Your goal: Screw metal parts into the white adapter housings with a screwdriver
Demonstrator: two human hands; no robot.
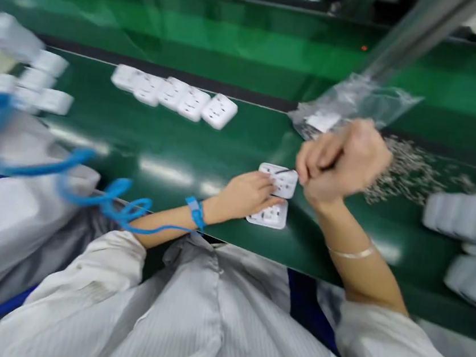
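With the forearm angled forward, the right hand (345, 159) curls its grip around a thin dark rod (285, 171); the left hand (245, 195), palm down, spreads fingers and thumb over two white casings (287, 187) on the desk (160, 144).

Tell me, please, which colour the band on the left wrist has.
Blue; the wristband shows in the head view, the only one.

The green bench (174, 137) is viewed from the wearer's head, forward and steeply down, at a slight tilt; the pale gown (188, 310) is seen nearest, the green panel (219, 39) farther off.
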